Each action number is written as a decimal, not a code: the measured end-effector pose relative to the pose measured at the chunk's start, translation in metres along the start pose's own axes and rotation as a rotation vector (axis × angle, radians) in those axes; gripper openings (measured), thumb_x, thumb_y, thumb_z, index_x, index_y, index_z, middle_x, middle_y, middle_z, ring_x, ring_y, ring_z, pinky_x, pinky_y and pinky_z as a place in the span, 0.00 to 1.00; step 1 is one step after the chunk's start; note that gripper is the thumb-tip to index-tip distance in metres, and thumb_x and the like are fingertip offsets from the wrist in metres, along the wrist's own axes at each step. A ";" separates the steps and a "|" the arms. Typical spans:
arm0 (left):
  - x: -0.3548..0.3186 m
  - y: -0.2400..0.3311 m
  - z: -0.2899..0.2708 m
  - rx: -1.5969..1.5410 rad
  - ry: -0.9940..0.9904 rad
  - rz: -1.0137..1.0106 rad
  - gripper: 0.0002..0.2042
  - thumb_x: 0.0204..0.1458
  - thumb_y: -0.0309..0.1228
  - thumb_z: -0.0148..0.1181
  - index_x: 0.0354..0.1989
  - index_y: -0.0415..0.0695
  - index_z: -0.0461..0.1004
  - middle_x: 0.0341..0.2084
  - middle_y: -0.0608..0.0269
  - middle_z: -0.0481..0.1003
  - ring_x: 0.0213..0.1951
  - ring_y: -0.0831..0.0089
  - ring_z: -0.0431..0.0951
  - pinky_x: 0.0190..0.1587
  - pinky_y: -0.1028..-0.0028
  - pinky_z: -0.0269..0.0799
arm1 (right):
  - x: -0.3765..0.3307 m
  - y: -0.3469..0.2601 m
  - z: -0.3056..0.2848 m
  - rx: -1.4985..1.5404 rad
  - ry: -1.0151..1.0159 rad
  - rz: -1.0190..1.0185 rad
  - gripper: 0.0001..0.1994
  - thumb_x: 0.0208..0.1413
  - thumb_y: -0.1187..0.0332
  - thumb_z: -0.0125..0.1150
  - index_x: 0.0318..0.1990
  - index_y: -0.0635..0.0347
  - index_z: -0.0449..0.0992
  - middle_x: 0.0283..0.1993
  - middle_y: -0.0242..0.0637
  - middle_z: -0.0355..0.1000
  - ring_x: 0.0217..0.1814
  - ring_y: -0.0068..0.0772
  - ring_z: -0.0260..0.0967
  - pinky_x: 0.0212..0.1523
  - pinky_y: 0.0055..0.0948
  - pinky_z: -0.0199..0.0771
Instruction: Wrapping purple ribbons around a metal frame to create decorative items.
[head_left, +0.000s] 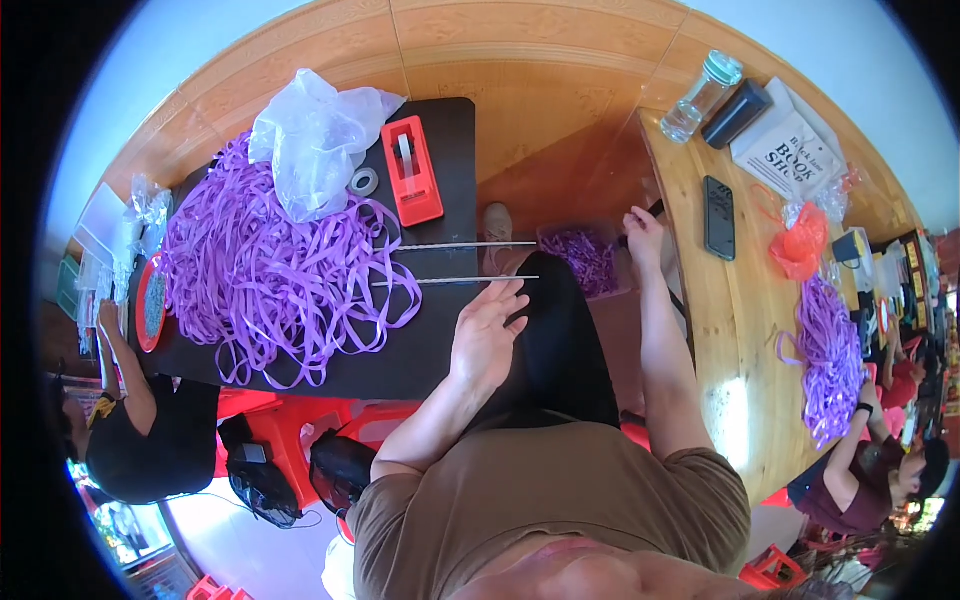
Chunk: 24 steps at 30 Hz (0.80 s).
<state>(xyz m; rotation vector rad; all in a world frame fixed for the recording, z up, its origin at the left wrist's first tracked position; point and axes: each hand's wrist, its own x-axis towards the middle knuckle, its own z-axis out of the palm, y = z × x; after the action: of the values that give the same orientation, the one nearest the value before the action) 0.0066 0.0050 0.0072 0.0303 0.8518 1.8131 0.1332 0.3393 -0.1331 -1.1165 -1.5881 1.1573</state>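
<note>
My left hand [487,335] is open, palm up with fingers apart, at the free end of the lower of two thin metal rods [470,280]. Whether its fingertips touch that rod I cannot make out. The other rod [480,245] runs parallel above it; both stick out past the edge of the black table [440,150]. A big heap of purple ribbon straps [270,270] covers much of that table, some loops lying by the rods. My right hand [645,237] hangs by the wooden table's edge with loosely bent fingers, nothing visible in them, near a bin of purple straps [582,262].
A red tape dispenser [412,172], a tape roll [364,181] and a plastic bag [315,140] lie by the heap. On the wooden table [740,310] are a phone [719,217], bottles [703,97] and a strap bundle [828,355]. People sit at both sides.
</note>
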 end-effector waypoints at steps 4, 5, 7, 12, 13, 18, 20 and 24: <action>-0.008 -0.002 -0.005 -0.004 0.049 0.004 0.24 0.52 0.26 0.50 0.60 0.38 0.62 0.56 0.56 0.66 0.51 0.68 0.68 0.50 0.67 0.62 | -0.010 -0.010 0.017 -0.359 0.087 -0.036 0.20 0.50 0.75 0.62 0.52 0.69 0.70 0.44 0.49 0.72 0.45 0.35 0.71 0.47 0.29 0.71; -0.013 -0.002 -0.001 0.010 0.045 0.011 0.23 0.53 0.26 0.50 0.60 0.38 0.63 0.56 0.56 0.67 0.51 0.68 0.69 0.50 0.68 0.62 | -0.017 -0.023 0.025 -0.277 0.082 -0.189 0.18 0.50 0.76 0.61 0.50 0.67 0.71 0.43 0.47 0.72 0.44 0.36 0.72 0.45 0.29 0.72; -0.029 -0.002 0.007 0.093 0.027 0.010 0.19 0.53 0.26 0.51 0.54 0.38 0.69 0.52 0.58 0.71 0.50 0.70 0.71 0.49 0.71 0.63 | -0.059 -0.092 0.045 -0.104 -0.007 -0.400 0.13 0.50 0.79 0.59 0.45 0.64 0.73 0.40 0.43 0.72 0.40 0.36 0.72 0.42 0.29 0.72; -0.055 0.029 0.027 0.558 -0.829 0.076 0.07 0.56 0.25 0.52 0.37 0.35 0.76 0.40 0.54 0.76 0.43 0.66 0.75 0.47 0.68 0.68 | -0.141 -0.211 0.088 -0.049 -0.458 -0.958 0.09 0.43 0.81 0.62 0.34 0.61 0.77 0.36 0.39 0.73 0.36 0.38 0.72 0.38 0.32 0.71; -0.057 0.035 0.030 0.655 -1.046 0.262 0.06 0.54 0.25 0.55 0.36 0.35 0.75 0.38 0.52 0.76 0.41 0.61 0.75 0.45 0.66 0.69 | -0.152 -0.217 0.098 -0.022 -0.612 -1.023 0.09 0.41 0.79 0.64 0.32 0.59 0.77 0.36 0.37 0.73 0.37 0.40 0.71 0.40 0.35 0.70; -0.076 0.058 0.033 0.744 -1.381 0.442 0.11 0.53 0.28 0.60 0.40 0.33 0.74 0.37 0.49 0.74 0.35 0.54 0.74 0.38 0.63 0.69 | -0.206 -0.235 0.136 -0.306 -0.881 -1.196 0.12 0.40 0.65 0.68 0.34 0.55 0.77 0.50 0.38 0.67 0.53 0.39 0.63 0.44 0.38 0.60; -0.082 0.073 0.031 0.790 -1.351 0.481 0.11 0.53 0.29 0.60 0.39 0.33 0.74 0.36 0.50 0.75 0.35 0.56 0.75 0.38 0.64 0.69 | -0.207 -0.222 0.143 -0.322 -0.892 -1.283 0.08 0.44 0.66 0.63 0.32 0.56 0.75 0.53 0.40 0.65 0.56 0.39 0.60 0.44 0.40 0.59; -0.090 0.107 0.009 1.029 -0.852 0.795 0.10 0.49 0.29 0.60 0.35 0.33 0.77 0.30 0.51 0.78 0.31 0.56 0.78 0.35 0.64 0.71 | -0.192 -0.232 0.119 0.076 -0.921 -1.016 0.04 0.44 0.76 0.61 0.30 0.58 0.74 0.46 0.39 0.72 0.45 0.39 0.68 0.45 0.37 0.61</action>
<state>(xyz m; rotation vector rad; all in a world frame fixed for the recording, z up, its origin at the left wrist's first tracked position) -0.0387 -0.0825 0.1064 1.8610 1.0864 1.5457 0.0249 0.0900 0.0426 0.4374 -2.3079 0.9868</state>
